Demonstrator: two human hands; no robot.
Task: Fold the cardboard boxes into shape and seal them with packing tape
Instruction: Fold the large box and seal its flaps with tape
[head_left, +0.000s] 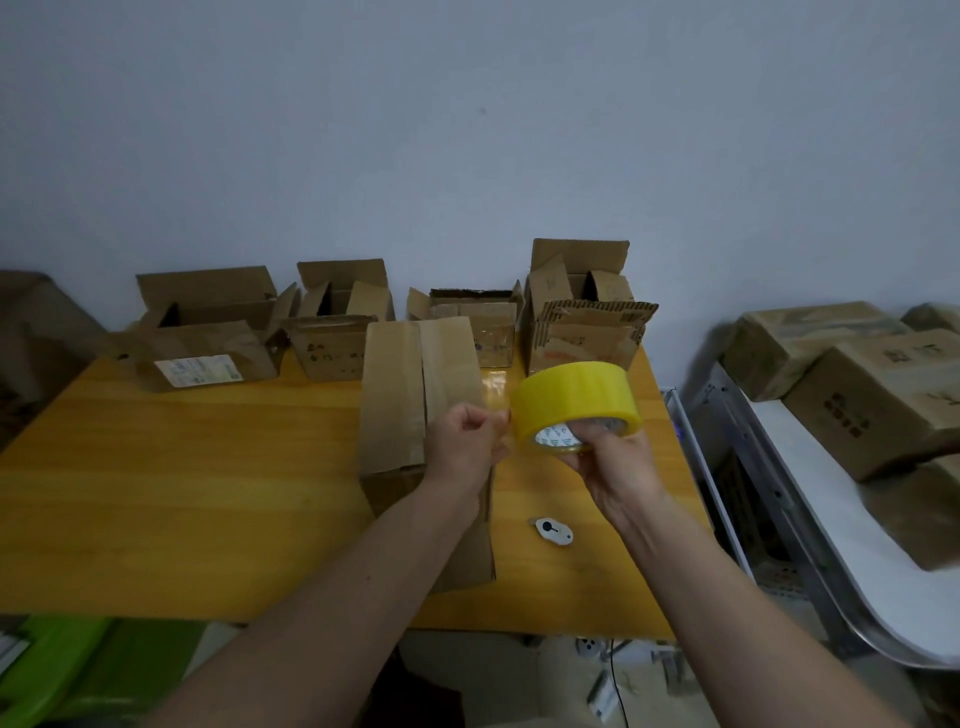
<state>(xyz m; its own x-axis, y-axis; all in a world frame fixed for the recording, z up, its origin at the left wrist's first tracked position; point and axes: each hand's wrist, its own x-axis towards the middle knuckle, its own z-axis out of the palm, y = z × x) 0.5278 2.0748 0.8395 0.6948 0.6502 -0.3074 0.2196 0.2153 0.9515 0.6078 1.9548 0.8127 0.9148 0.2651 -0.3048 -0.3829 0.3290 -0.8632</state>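
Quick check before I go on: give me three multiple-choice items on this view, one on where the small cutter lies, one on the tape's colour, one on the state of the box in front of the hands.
1. Where does the small white cutter lie?
A. inside an open box
B. on the wooden table, right of the near box
C. on the floor

2. What colour is the tape roll?
A. yellow
B. clear blue
C. brown

3. What state is the near cardboard box in?
A. top flaps folded shut, seam untaped
B. flaps standing open
C. crushed flat

Answers:
1 B: it rests on the tabletop below the right hand.
2 A: the roll held by the right hand is bright yellow.
3 A: both flaps meet at a bare seam; the left hand pinches at the tape end beside the roll.
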